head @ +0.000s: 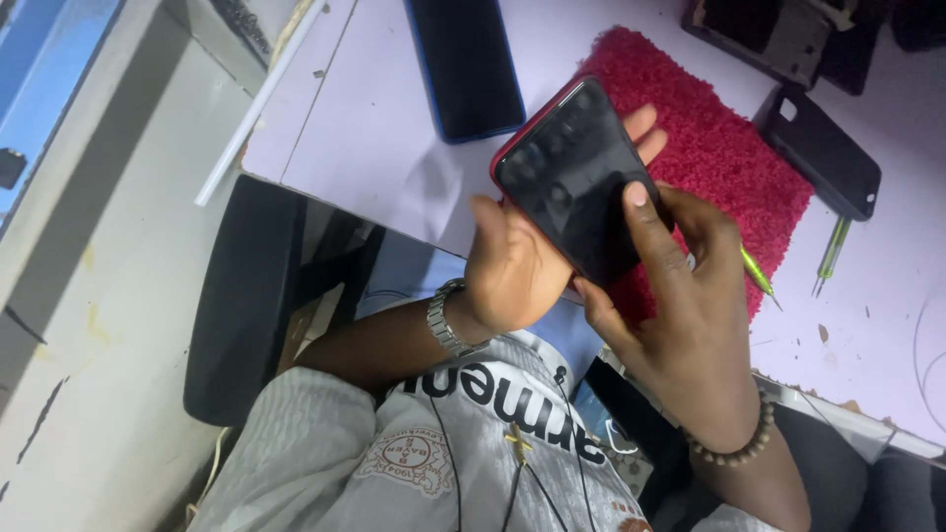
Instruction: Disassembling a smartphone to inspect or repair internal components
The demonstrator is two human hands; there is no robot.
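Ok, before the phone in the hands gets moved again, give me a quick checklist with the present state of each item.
1. Left hand grips the red-edged phone from its side: ok.
2. Right hand supports it, a finger on the dark face: ok.
3. Phone is lifted off the red mat: ok.
4. Phone face free of cracks: cannot tell, only smudges and reflections show.
5. Green tweezers lie apart from the hands, on the table: ok.
6. Second dark phone lies flat on the table, untouched: ok.
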